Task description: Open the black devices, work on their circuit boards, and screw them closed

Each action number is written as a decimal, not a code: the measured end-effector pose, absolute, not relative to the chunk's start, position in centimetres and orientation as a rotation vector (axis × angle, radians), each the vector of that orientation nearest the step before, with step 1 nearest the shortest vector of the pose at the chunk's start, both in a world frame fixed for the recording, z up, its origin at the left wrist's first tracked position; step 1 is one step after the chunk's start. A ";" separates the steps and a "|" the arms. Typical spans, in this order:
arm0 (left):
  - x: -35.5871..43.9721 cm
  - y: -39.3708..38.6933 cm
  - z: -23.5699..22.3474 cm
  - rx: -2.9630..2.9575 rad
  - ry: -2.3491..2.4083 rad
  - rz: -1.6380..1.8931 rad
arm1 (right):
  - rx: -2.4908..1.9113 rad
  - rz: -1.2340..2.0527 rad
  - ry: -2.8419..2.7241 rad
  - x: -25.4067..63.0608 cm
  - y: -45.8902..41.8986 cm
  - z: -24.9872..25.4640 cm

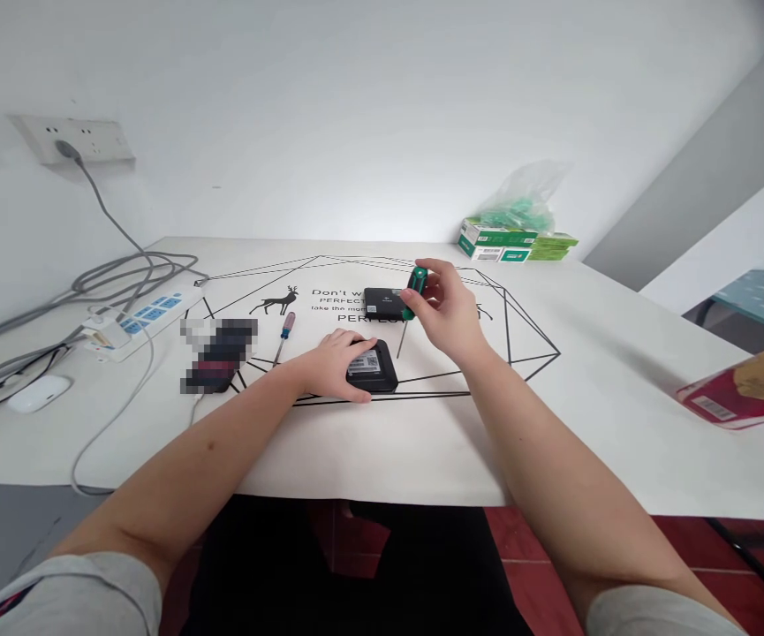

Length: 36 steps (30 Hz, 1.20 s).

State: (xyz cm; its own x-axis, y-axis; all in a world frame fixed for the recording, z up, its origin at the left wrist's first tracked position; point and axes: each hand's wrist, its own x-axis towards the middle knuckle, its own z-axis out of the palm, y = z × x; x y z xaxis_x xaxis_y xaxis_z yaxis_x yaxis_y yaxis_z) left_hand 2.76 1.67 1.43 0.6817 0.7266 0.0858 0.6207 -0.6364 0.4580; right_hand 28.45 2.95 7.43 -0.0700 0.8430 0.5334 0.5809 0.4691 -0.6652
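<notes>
My left hand [336,364] grips the left side of a small black box-shaped device [378,375], which lies on the table with a white label facing up. In my right hand [448,309] is a green-handled screwdriver [416,287], held upright by its handle. The thin shaft points down, its tip just right of the device and apart from it. Behind them lies a second flat black device [383,303] with a small label, partly covered by my right fingers in this view. Left of my left hand rests another screwdriver [287,327] with a blue and reddish handle.
A white power strip [156,318] with cables, a white mouse-like object [40,394] and a blurred-out phone-like object [219,358] lie at left. Green-and-white boxes [501,240] under a plastic bag [520,208] stand back right. A red-yellow packet [745,389] sits far right.
</notes>
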 end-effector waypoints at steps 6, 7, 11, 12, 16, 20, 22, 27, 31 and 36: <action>2.8 1.7 1.4 2.497 1.003 0.421 | -1.135 0.288 -1.794 26.5 2.3 5.7; 2.8 1.6 1.5 2.495 1.005 0.419 | -1.126 0.295 -1.794 26.5 2.4 5.5; 2.9 1.4 2.0 2.492 1.025 0.364 | -1.131 0.309 -1.777 26.4 2.6 5.3; 2.9 1.3 2.1 2.492 1.028 0.355 | -1.142 0.308 -1.780 26.4 2.6 5.3; 2.8 1.2 2.2 2.472 1.031 0.345 | -1.106 0.303 -1.806 26.3 2.6 5.2; 2.8 1.2 2.1 2.456 1.033 0.341 | -1.022 0.269 -1.837 26.1 2.5 5.0; 2.8 1.2 2.0 2.450 1.045 0.341 | -0.967 0.224 -1.813 26.0 2.6 4.9; 2.9 1.0 2.1 2.461 1.071 0.284 | -0.910 0.232 -1.628 26.1 3.6 4.5; 3.0 1.0 2.3 2.468 1.067 0.264 | -0.815 0.391 -1.602 26.4 4.3 4.2; 2.9 0.9 2.5 2.480 1.076 0.251 | -0.630 0.666 -1.638 26.6 4.4 3.8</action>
